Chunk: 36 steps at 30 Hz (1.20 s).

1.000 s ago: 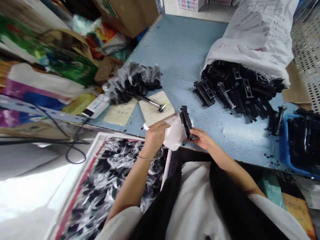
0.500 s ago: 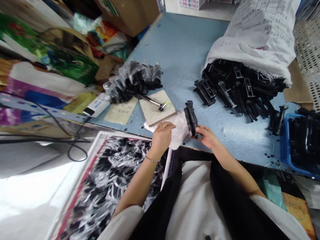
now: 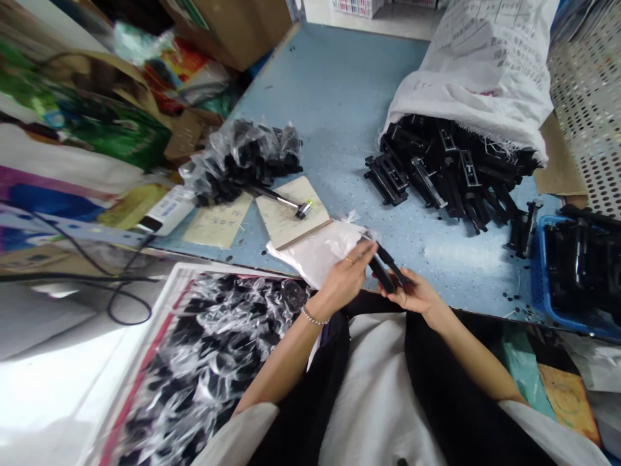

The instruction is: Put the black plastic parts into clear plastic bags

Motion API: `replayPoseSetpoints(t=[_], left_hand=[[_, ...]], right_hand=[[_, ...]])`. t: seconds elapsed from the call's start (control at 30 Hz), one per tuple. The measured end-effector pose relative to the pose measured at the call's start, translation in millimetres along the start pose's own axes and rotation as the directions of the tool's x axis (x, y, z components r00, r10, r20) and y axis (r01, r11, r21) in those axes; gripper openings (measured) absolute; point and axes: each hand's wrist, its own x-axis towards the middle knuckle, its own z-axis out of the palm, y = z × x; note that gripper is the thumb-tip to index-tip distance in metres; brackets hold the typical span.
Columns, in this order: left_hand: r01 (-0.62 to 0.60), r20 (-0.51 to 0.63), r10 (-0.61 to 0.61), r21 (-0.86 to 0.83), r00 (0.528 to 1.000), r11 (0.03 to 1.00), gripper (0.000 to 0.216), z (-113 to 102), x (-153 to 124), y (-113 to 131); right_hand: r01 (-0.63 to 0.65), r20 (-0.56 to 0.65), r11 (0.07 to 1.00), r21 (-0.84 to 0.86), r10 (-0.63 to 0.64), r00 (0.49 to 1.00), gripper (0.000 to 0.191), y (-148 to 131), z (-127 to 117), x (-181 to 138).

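A black, elongated two-bar part (image 3: 387,266) is held low over the front edge of the table. My right hand (image 3: 412,292) is closed around its near end. The fingers of my left hand (image 3: 348,275) are closed at its far end, where a little clear plastic seems to show; my fingers hide exactly how they grip. Under and left of my left hand lies a stack of thin white plastic sheets or bags (image 3: 310,257). A pale square board (image 3: 279,223) rests on the stack's back edge, with a black-handled metal tool (image 3: 301,210) on it.
Plastic-wrapped black parts (image 3: 242,155) are heaped at the back left. Loose black parts (image 3: 451,168) spill from a white woven sack (image 3: 475,71). A blue basket (image 3: 539,272) of parts stands at right. A white-rimmed bin (image 3: 133,362) of wrapped parts sits below the table at left.
My left hand has moved right from over the white plastic to the black part. My right hand has tilted that part and brought it closer to me. The view has shifted slightly right.
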Motion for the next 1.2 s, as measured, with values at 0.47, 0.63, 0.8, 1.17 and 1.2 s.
replayPoseSetpoints(t=[0.47, 0.63, 0.8, 1.17, 1.2], left_hand=[[0.077, -0.045, -0.086, -0.175, 0.995, 0.982, 0.045, 7, 26, 0], [0.159, -0.365, -0.152, -0.01, 0.919, 0.987, 0.022, -73, 76, -73], [0.458, -0.508, -0.327, 0.155, 0.797, 0.876, 0.025, -153, 141, -173], [0.647, -0.064, -0.696, 0.436, 0.715, 0.625, 0.017, -146, 171, -215], [0.644, -0.046, -0.71, 0.465, 0.702, 0.607, 0.019, -147, 174, -213]], right_hand=[[0.446, 0.138, 0.328, -0.833, -0.657, 0.741, 0.021, -14, 38, -1], [0.441, 0.087, 0.521, -0.731, -0.57, 0.817, 0.029, -26, 34, -10], [0.371, -0.056, 0.584, -0.722, -0.584, 0.81, 0.033, -17, 15, -3], [0.264, -0.125, 0.537, -0.801, -0.582, 0.804, 0.025, -22, -19, -11], [0.251, -0.114, 0.498, -0.83, -0.592, 0.797, 0.025, -29, -22, -9]])
